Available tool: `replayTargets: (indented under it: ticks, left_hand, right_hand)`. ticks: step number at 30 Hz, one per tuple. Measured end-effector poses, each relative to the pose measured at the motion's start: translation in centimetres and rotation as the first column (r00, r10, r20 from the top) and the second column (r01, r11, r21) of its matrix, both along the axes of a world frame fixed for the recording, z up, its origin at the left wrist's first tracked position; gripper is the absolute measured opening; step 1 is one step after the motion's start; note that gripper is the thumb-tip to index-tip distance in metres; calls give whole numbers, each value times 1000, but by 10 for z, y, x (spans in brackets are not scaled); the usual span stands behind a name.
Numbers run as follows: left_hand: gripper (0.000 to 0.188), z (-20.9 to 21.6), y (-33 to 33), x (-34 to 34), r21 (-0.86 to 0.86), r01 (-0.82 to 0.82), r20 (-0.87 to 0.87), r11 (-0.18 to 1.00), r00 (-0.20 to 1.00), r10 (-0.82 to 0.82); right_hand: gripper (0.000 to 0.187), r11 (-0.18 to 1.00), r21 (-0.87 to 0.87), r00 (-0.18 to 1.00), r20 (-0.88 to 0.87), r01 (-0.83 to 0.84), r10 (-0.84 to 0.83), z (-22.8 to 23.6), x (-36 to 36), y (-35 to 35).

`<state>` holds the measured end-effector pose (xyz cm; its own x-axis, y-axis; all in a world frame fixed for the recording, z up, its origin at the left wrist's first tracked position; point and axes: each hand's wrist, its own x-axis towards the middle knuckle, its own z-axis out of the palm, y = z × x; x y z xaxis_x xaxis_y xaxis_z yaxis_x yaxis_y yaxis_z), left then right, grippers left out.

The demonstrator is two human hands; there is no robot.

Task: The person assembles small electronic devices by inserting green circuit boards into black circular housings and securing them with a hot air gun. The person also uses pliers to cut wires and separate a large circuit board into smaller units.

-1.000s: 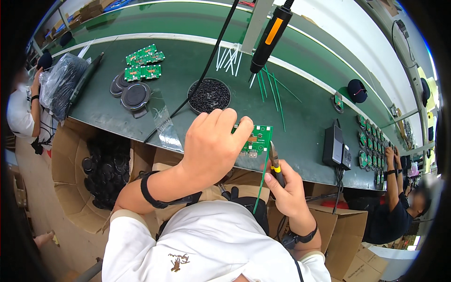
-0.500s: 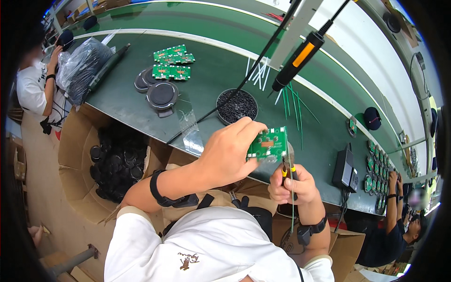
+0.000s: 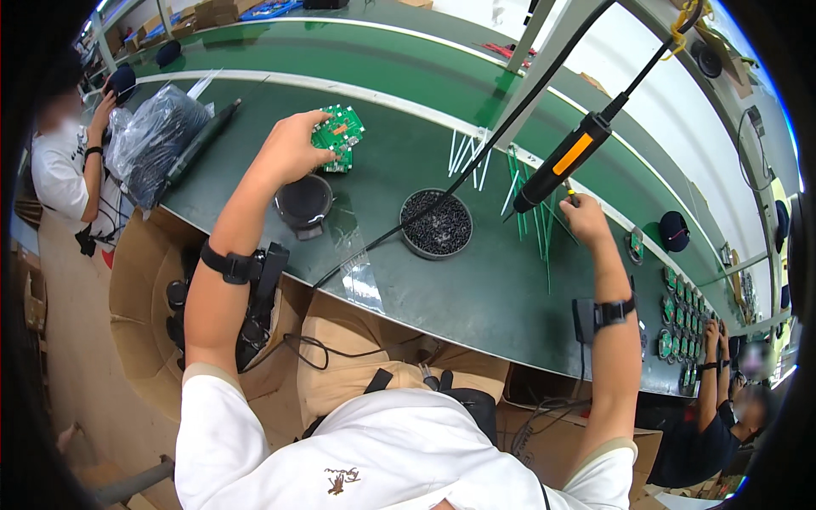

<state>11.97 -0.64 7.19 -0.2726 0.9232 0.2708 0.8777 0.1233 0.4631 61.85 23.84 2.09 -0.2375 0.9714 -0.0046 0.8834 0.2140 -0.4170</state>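
Observation:
My left hand (image 3: 293, 151) is stretched to the far left of the bench. Between its thumb and fingers it grips a green circuit board (image 3: 342, 127), held over another green board (image 3: 342, 161). Just below lies a round black disc-shaped part (image 3: 303, 202). My right hand (image 3: 588, 221) is reaching far right, closed on a pair of pliers whose yellow-and-black handle (image 3: 573, 198) partly shows; the jaws are hard to make out. Thin green wires (image 3: 546, 246) lie beside that hand, with several white strips (image 3: 469, 160) farther left.
A black electric screwdriver (image 3: 565, 160) hangs above the bench. A round dish (image 3: 436, 253) of small black pieces stands mid-bench. A cardboard box (image 3: 140, 331) with black parts sits at left. Rows of boards (image 3: 680, 314) lie at right, near another person's hands (image 3: 716, 336).
My left hand has carried the circuit board from mid-bench to the far left, over the other boards. My right hand has moved out rightward and away from me with the pliers.

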Motion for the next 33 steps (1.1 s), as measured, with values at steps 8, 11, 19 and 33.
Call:
replayTargets:
  ticks: [8, 11, 19, 33]
  left_hand:
    - [40, 11, -49, 63, 299, 246, 862, 922, 345, -372]
    - [25, 14, -66, 109, 187, 414, 854, 891, 379, -356]
    - [16, -7, -78, 194, 249, 570, 590, 783, 551, -590]
    - [20, -36, -81, 201, 209, 496, 590, 843, 623, -513]
  right_hand:
    - [58, 952, 304, 912, 384, 21, -143, -15, -52, -23]
    - [44, 820, 572, 993, 97, 4, -72, -2, -40, -40]
    - [19, 894, -25, 583, -766, -447, 270, 64, -84, -266]
    - [18, 792, -270, 552, -828, -547, 100, 20, -80, -258]
